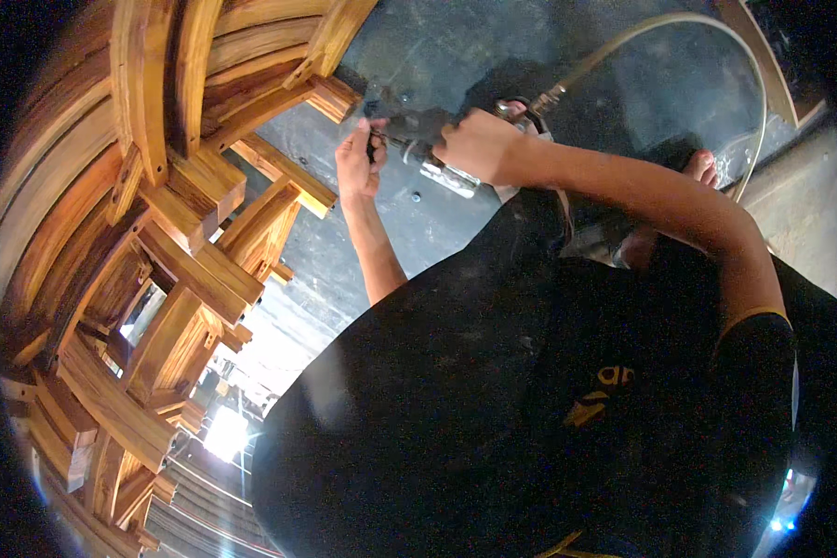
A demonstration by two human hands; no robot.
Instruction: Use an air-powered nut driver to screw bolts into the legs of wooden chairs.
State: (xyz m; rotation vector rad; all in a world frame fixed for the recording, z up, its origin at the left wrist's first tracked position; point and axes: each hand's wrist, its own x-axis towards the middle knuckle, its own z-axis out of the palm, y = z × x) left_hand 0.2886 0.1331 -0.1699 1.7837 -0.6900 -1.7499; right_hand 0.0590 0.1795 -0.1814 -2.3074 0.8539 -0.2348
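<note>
Seemingly metallic tool, curved hose

A head-worn fisheye looks down — left hand and right hand near.

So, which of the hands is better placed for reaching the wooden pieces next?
Probably the left hand: it is nearer the wooden pieces, though at the front of the tool that the right hand grips.

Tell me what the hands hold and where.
The right hand grips a silver power tool by its handle. The left hand is at its slim tip; whether it pinches anything there is unclear.
</note>
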